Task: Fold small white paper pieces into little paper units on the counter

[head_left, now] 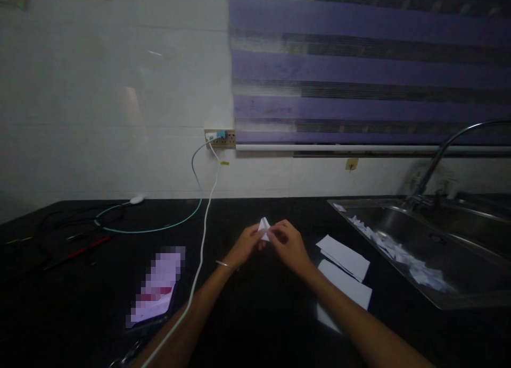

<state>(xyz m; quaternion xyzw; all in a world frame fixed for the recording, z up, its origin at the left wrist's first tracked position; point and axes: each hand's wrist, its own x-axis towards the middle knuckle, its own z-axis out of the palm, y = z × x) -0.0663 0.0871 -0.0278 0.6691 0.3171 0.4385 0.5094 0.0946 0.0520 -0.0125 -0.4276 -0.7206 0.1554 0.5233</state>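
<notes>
Head view: the fingers of the left hand and right hand are pinched narrow on a small folded paper, held between them over the middle of the black counter. Loose paper sheets lie at 4 o'clock from the hands. A sink containing paper scraps sits at 3 o'clock, and a phone lies at 8 o'clock.

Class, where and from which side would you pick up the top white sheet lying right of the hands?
Probably its left corner, coming from the left: the top sheet lies flat on the counter, that corner points toward the right hand, and the sink flanks its right.
</notes>
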